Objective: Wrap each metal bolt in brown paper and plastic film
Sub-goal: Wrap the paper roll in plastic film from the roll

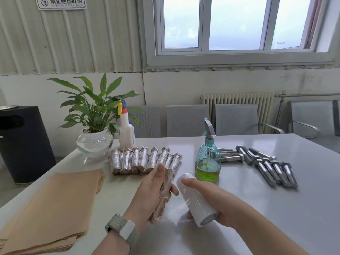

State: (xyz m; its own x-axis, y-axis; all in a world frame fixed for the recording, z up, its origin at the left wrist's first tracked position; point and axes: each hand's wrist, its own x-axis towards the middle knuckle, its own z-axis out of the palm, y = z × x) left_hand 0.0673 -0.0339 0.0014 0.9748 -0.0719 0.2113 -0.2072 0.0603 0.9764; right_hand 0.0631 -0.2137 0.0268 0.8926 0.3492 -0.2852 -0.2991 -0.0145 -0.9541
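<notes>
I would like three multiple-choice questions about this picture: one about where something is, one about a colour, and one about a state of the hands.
1. Where does the stack of brown paper lie on the table?
A. at the person's left
B. beside the bare bolts
C. behind the plant

2. What colour is the liquid in the teal spray bottle?
A. red
B. yellow-green
C. dark blue

3. What does the right hand hold?
A. a bare bolt
B. nothing
C. the roll of plastic film

Answers:
1 A: the sheets lie at the near left edge.
2 B: yellow-green liquid fills the bottle's bottom.
3 C: its fingers curl round the white roll, while the left hand grips a paper-wrapped bolt.
</notes>
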